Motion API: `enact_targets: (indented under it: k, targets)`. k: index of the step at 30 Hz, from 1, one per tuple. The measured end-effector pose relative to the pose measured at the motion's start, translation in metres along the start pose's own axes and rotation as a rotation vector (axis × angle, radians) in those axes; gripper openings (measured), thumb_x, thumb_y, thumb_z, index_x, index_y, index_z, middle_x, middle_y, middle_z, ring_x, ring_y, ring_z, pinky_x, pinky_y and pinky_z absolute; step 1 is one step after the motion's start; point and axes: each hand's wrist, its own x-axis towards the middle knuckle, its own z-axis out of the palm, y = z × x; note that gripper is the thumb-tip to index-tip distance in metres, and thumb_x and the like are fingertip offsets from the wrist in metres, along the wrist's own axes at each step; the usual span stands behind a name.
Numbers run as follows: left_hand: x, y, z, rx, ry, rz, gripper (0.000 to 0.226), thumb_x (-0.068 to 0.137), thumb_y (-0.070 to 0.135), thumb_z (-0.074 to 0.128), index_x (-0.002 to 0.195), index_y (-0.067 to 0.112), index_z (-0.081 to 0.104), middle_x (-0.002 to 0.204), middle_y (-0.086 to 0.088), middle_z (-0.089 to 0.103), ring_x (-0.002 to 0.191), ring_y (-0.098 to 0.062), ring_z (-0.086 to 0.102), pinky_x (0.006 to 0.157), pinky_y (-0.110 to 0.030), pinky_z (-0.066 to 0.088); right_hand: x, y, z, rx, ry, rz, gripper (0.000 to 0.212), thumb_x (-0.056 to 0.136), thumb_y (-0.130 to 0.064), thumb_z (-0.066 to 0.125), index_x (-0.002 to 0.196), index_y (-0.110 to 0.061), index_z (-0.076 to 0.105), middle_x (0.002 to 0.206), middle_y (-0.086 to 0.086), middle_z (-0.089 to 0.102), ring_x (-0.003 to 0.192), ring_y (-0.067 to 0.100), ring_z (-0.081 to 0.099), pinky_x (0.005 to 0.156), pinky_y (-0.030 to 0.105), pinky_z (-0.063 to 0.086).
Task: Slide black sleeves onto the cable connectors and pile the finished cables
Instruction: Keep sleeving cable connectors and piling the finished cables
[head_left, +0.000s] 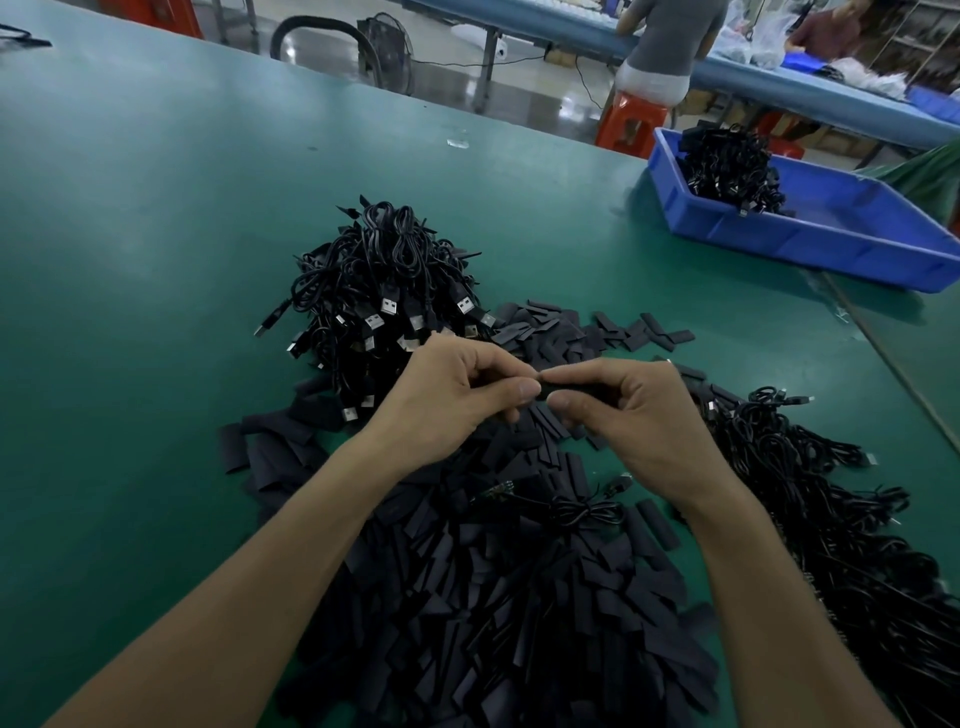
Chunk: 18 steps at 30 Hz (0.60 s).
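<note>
Over a green worktable (156, 270), gripped a single black sleeve (558, 388) between the left hand (447, 400) and right hand (634, 415), pinched by thumb and curled fingers at either end. Held it just above a broad heap of loose sleeves (493, 597) spread toward the near edge. Had a pile of coiled cables (384, 280), silver plugs showing, just behind the hands, more cables (831, 519) along the right, and a blue bin (857, 244) holding cables well apart at far right.

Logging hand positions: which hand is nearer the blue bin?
Right. The right hand sits nearer, down-left of the blue bin; the left hand lies farther left still.
</note>
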Motion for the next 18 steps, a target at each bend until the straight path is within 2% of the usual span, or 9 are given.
enact_targets:
  k: [3, 5, 7, 9, 12, 15, 18]
  targets:
    - [0.0, -0.002, 0.0, -0.04, 0.031, -0.032, 0.008, 0.087, 0.022, 0.076, 0.093, 0.024, 0.073, 0.075, 0.001, 0.076, 0.069, -0.014, 0.073, 0.071, -0.026, 0.06, -0.002, 0.003, 0.004, 0.032, 0.076, -0.019, 0.019, 0.084, -0.021, 0.074, 0.1, -0.031, 0.074, 0.076, -0.013, 0.074, 0.068, 0.004, 0.069, 0.066, 0.014, 0.051]
    - [0.001, -0.002, -0.002, 0.013, 0.048, -0.044, 0.005, 0.088, 0.029, 0.076, 0.089, 0.025, 0.074, 0.077, 0.004, 0.076, 0.071, -0.014, 0.073, 0.07, -0.031, 0.062, -0.003, 0.005, 0.006, 0.018, 0.118, -0.035, 0.019, 0.085, -0.021, 0.074, 0.1, -0.033, 0.073, 0.075, -0.012, 0.074, 0.068, 0.005, 0.069, 0.066, 0.013, 0.05]
    - [0.0, -0.002, -0.003, 0.071, 0.054, -0.056, 0.012, 0.089, 0.035, 0.073, 0.084, 0.025, 0.075, 0.075, 0.004, 0.075, 0.07, -0.018, 0.073, 0.071, -0.04, 0.062, -0.002, 0.005, 0.007, 0.011, 0.15, -0.042, 0.017, 0.084, -0.026, 0.073, 0.1, -0.033, 0.073, 0.075, -0.013, 0.074, 0.068, 0.005, 0.069, 0.067, 0.012, 0.05]
    - [0.0, 0.0, -0.004, 0.088, 0.043, -0.064, 0.015, 0.091, 0.035, 0.071, 0.08, 0.025, 0.075, 0.072, 0.005, 0.075, 0.068, -0.018, 0.072, 0.072, -0.041, 0.062, -0.003, 0.005, 0.008, 0.009, 0.169, -0.053, 0.016, 0.084, -0.03, 0.071, 0.099, -0.035, 0.073, 0.075, -0.012, 0.074, 0.068, 0.006, 0.069, 0.066, 0.013, 0.051]
    - [0.001, 0.001, -0.004, 0.067, 0.017, -0.109, 0.017, 0.091, 0.033, 0.072, 0.078, 0.022, 0.075, 0.071, 0.005, 0.075, 0.065, -0.011, 0.07, 0.068, -0.031, 0.061, -0.004, 0.007, 0.009, 0.0, 0.185, -0.072, 0.015, 0.084, -0.032, 0.071, 0.098, -0.038, 0.073, 0.077, -0.011, 0.074, 0.069, 0.009, 0.07, 0.068, 0.02, 0.055]
    - [0.001, 0.002, -0.006, -0.007, -0.023, -0.192, 0.018, 0.09, 0.029, 0.073, 0.077, 0.017, 0.076, 0.071, 0.001, 0.075, 0.063, -0.009, 0.069, 0.064, -0.019, 0.055, -0.004, 0.009, 0.012, -0.007, 0.197, -0.084, 0.018, 0.087, -0.021, 0.073, 0.097, -0.036, 0.073, 0.077, -0.011, 0.074, 0.068, 0.01, 0.07, 0.068, 0.02, 0.055]
    - [0.0, 0.003, -0.006, -0.042, -0.04, -0.2, 0.016, 0.091, 0.025, 0.073, 0.079, 0.014, 0.076, 0.07, -0.001, 0.075, 0.062, -0.008, 0.068, 0.062, -0.016, 0.053, -0.004, 0.01, 0.013, -0.011, 0.188, -0.078, 0.022, 0.088, -0.016, 0.075, 0.097, -0.036, 0.073, 0.079, -0.012, 0.074, 0.07, 0.01, 0.07, 0.068, 0.02, 0.055]
